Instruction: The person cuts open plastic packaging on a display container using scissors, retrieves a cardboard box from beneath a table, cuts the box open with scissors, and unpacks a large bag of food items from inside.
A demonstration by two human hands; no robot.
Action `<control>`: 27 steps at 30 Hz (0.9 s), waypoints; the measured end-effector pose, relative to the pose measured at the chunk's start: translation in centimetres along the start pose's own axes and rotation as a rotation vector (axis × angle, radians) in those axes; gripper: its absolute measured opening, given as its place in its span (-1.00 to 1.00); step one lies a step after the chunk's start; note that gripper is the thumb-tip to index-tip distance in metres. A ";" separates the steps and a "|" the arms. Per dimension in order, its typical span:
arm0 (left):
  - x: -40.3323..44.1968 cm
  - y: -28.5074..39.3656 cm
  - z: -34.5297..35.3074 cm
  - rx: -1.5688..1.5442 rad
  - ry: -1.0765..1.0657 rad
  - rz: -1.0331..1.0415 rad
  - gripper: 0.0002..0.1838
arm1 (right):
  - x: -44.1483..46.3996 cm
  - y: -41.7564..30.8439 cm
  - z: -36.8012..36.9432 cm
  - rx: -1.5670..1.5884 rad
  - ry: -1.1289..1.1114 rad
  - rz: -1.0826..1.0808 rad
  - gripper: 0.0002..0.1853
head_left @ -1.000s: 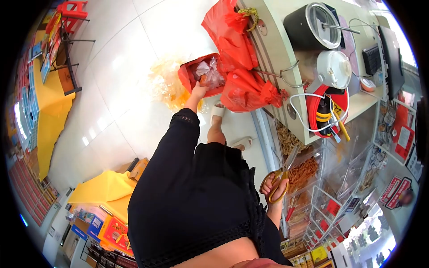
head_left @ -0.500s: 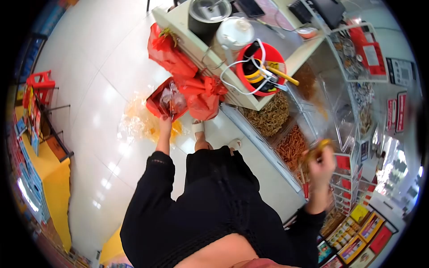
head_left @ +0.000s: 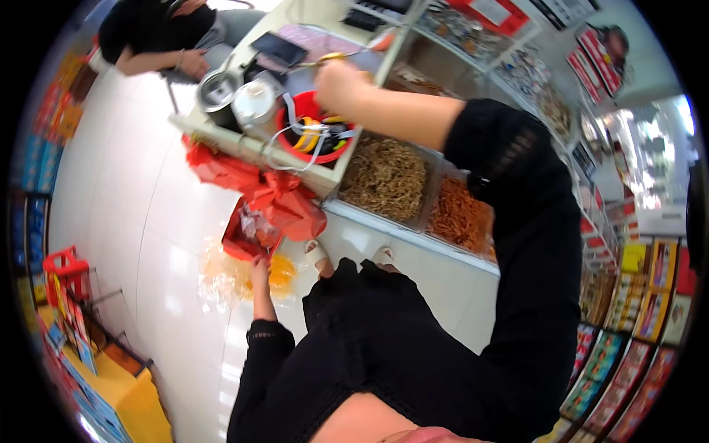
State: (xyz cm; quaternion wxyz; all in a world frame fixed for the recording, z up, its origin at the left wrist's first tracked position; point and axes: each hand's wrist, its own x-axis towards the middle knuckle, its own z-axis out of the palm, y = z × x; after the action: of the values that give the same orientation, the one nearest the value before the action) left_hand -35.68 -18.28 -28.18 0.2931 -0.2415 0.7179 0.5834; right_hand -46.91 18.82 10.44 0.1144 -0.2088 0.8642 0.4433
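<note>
Both were closed: left hand point(head_left: 260, 267) on a red wastebin point(head_left: 236, 238), right hand point(head_left: 340, 84) on gold-handled scissors point(head_left: 332, 57), red tub point(head_left: 305, 103) at the latter hand's seven o'clock.

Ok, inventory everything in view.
counter: one, cream, upper centre
scissors: one, gold, over counter
phone: one, black, on counter
tumbler: one, dark, on counter
lidded container: one, white, beside tumbler
bucket: one, red, on counter
bags: several, red, by counter
bin: one, red, on floor
plastic: uncounted, clear, yellow, beside bin
dried goods: two heaps, brown, orange, centre
stool: one, red, left
cloth: one, yellow, lower left
person: one, black top, upper left
packets: many, multicoloured, right
left hand: one, black-sleeved, at bin
right hand: one, black-sleeved, holding scissors
</note>
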 end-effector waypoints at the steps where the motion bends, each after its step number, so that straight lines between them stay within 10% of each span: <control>1: -0.5 -0.4 -0.1 -0.039 0.036 -0.043 -0.72 | 1.6 -1.0 1.6 -0.089 0.050 -0.042 -0.91; 8: -0.9 -4.2 -1.8 0.056 0.008 -0.195 -0.68 | 1.6 -2.1 3.4 0.457 0.295 0.008 -0.84; 14: -1.9 -4.1 3.1 0.284 -0.262 -0.133 -0.65 | -11.1 -2.1 5.1 0.716 0.994 0.168 -0.82; 22: -14.9 6.2 19.8 0.547 -0.950 0.068 -0.79 | -36.6 -4.9 22.9 1.097 0.331 1.008 -0.66; 27: -27.8 22.0 35.8 0.660 -1.311 0.551 -0.84 | -42.8 0.3 36.2 0.814 0.363 0.983 -0.49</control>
State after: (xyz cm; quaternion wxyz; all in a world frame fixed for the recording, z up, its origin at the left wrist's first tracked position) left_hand -26.07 21.33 1.40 0.5585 0.4384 0.5688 0.4151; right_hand -8.67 59.55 5.97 -0.1788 0.1984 0.9629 0.0398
